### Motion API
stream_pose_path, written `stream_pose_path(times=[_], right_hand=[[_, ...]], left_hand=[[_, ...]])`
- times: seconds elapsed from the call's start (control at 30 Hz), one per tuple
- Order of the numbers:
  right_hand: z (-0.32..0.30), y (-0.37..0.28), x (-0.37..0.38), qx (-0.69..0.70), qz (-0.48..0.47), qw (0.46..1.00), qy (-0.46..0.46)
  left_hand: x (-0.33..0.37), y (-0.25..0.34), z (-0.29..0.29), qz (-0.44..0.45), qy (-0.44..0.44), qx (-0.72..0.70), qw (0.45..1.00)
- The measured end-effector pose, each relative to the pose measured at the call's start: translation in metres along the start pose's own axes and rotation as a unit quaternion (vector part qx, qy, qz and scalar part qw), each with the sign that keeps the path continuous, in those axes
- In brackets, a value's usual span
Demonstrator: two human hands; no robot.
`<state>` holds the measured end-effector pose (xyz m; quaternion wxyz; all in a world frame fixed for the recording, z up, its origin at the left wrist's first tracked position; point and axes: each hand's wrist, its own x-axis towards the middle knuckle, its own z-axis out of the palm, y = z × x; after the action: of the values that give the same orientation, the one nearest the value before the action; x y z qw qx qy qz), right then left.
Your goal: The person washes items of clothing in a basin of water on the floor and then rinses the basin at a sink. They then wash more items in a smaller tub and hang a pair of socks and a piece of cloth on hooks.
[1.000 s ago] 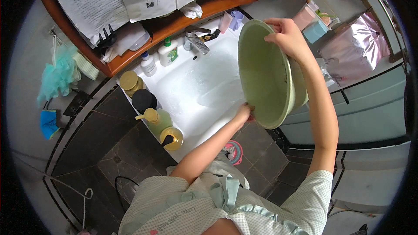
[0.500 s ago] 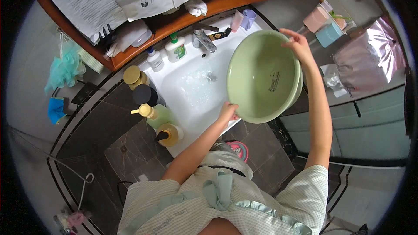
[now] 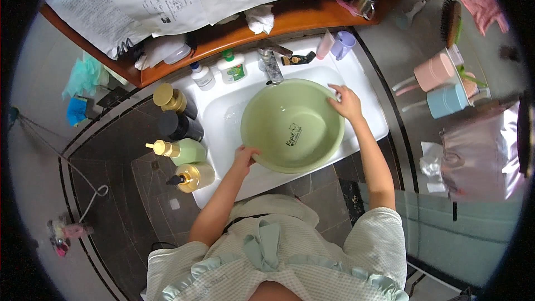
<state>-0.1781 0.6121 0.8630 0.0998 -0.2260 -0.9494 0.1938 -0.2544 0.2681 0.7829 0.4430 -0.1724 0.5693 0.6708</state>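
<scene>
A round green plastic basin (image 3: pixel 267 139) with a dark print on its bottom sits level over the white sink (image 3: pixel 220 120), covering most of the bowl. My left hand (image 3: pixel 244 159) grips its near-left rim. On the far-right rim, my right hand (image 3: pixel 346 102) has its fingers over the edge. The grey metal faucet (image 3: pixel 272 69) stands right behind the basin, its spout close to the far rim. Inside, the basin shows only a smooth surface. Whether it rests on the sink or is held just above cannot be made out.
Several pump bottles, among them a clear yellow one (image 3: pixel 195 177), line the sink's left edge. Behind stand a white bottle with a green cap (image 3: pixel 231 68), a pink tube (image 3: pixel 325 45) and a purple cup (image 3: pixel 343 44). A wooden shelf (image 3: pixel 301 19) overhangs the back; wall cups (image 3: pixel 447 100) hang right.
Both hands have brought the basin left, from the sink's right side to over the bowl. It was tilted and is now level. My view has shifted as well.
</scene>
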Motion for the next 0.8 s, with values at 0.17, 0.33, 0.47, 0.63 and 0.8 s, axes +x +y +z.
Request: stream_pose_path(times=[0.17, 0.33, 0.47, 0.63, 0.8], right_hand=[[0.023, -0.059, 0.078, -0.048, -0.191, 0.975, 0.102], [0.063, -0.080, 0.149, -0.200, -0.264, 0.942, 0.053], [0.058, -0.091, 0.169, -0.147, -0.252, 0.956, -0.025], [0.053, -0.108, 0.187, -0.153, -0.249, 0.955, -0.044], [0.052, -0.101, 0.128, 0.135, -0.075, 0.969, 0.193]], left_hand=[[0.002, -0.003, 0.002, 0.013, 0.051, -0.063, 0.997], [0.006, -0.003, 0.006, 0.032, 0.084, -0.052, 0.995], [0.012, -0.008, 0.003, 0.059, 0.089, -0.032, 0.994], [0.013, -0.007, 0.014, 0.081, 0.126, -0.050, 0.988], [0.008, -0.010, 0.015, 0.089, 0.169, -0.067, 0.979]])
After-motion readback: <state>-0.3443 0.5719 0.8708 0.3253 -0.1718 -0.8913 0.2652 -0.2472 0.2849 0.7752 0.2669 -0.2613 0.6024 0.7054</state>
